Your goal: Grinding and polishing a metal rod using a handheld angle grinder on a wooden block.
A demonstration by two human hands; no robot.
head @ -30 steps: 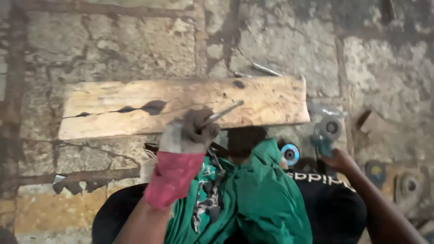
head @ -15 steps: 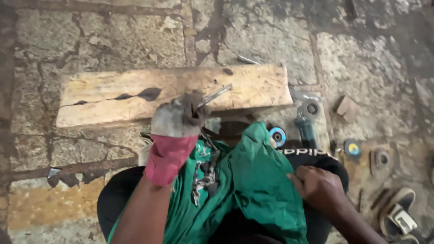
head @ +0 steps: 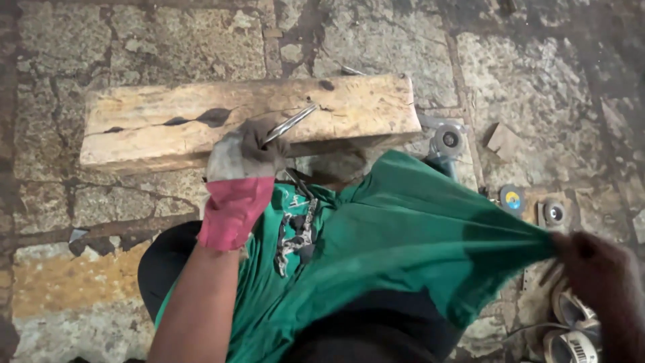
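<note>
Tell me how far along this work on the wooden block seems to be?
Done: little shows; the wooden block looks cracked but otherwise unworked. In hand: the gloved left hand grips a thin metal rod resting on the block, while the bare right hand pulls the green shirt out sideways. Left: the grinder and discs lie untouched on the stone floor.

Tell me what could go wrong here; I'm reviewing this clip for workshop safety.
The left hand wears a glove and holds a thin metal rod against the cracked wooden block with one hand only, so the rod might slip. The right hand is bare and stretches the green shirt sideways near the angle grinder; loose cloth could snag there.
</note>
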